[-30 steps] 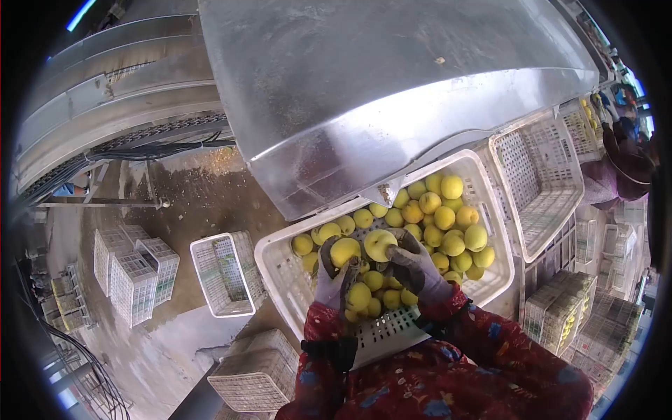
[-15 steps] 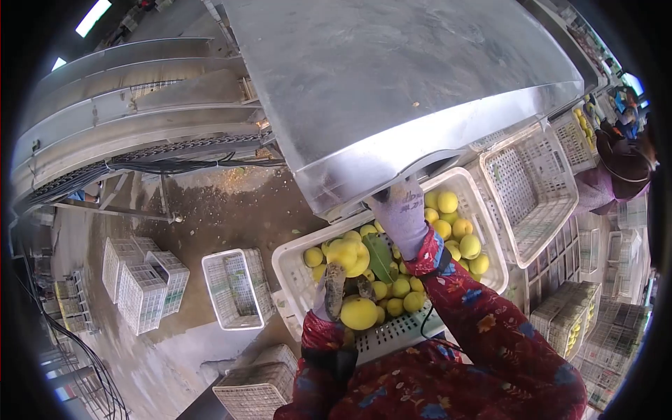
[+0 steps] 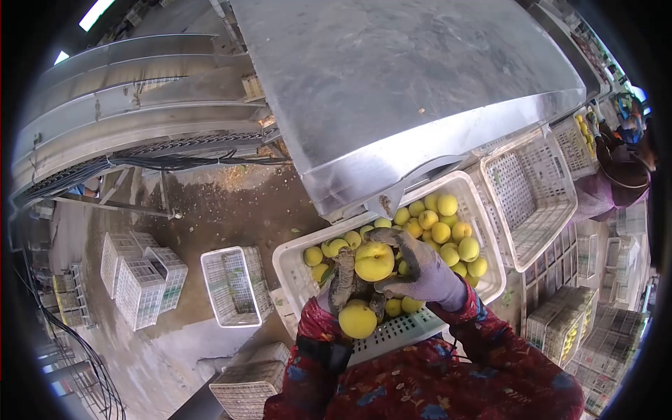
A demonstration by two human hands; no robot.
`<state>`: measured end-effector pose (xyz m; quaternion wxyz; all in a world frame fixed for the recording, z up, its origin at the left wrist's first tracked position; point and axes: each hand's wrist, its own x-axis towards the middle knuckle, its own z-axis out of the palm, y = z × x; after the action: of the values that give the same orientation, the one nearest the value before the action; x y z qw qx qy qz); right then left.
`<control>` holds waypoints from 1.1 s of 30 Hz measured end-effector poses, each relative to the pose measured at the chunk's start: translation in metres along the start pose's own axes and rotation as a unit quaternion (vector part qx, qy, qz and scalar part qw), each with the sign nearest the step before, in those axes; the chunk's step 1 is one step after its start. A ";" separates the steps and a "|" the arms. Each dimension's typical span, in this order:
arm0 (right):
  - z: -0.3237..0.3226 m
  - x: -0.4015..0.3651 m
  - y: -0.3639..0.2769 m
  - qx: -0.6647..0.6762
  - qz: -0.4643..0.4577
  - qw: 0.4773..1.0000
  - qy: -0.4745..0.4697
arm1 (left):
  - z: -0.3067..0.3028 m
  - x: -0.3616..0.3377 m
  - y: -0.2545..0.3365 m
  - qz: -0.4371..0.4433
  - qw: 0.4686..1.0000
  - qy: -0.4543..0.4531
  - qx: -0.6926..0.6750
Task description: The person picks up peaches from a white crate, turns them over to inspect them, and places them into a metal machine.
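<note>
**A:** Wet concrete floor (image 3: 210, 203); steel chute (image 3: 420, 91) above the white crate (image 3: 402, 334). Where are the hands?

**B:** Over the crate's near half. Right hand (image 3: 423, 273) clamped on the upper fruit (image 3: 374, 260); left hand (image 3: 341, 278) touches the lower fruit (image 3: 358, 318), grip indiscernible.

**A:** Step?

**B:** Apparently picking over fruit. The next move calls for gentle, secure handling.

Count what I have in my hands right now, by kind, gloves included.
Yellow fruits held: 2, the upper fruit in the right hand, the lower fruit in the left hand.
Work gloves: 2.
Total: 4.
</note>
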<state>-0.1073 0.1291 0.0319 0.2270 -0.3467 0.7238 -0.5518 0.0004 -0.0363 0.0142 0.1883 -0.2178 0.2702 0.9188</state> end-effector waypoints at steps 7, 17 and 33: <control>0.000 0.068 0.048 -0.456 -0.025 0.869 0.188 | -0.031 0.027 -0.011 0.110 0.985 0.087 -0.099; -0.001 0.007 0.005 -0.171 -0.091 0.981 0.017 | -0.043 0.042 -0.016 0.231 0.945 0.139 -0.187; 0.007 0.018 0.022 -0.305 -0.049 0.925 0.220 | -0.011 0.025 -0.026 0.305 0.946 0.103 0.038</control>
<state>-0.1194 0.1140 0.0096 -0.0820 -0.3040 0.8710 -0.3771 -0.0048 -0.0168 -0.0173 -0.1213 -0.2115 0.3766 0.8937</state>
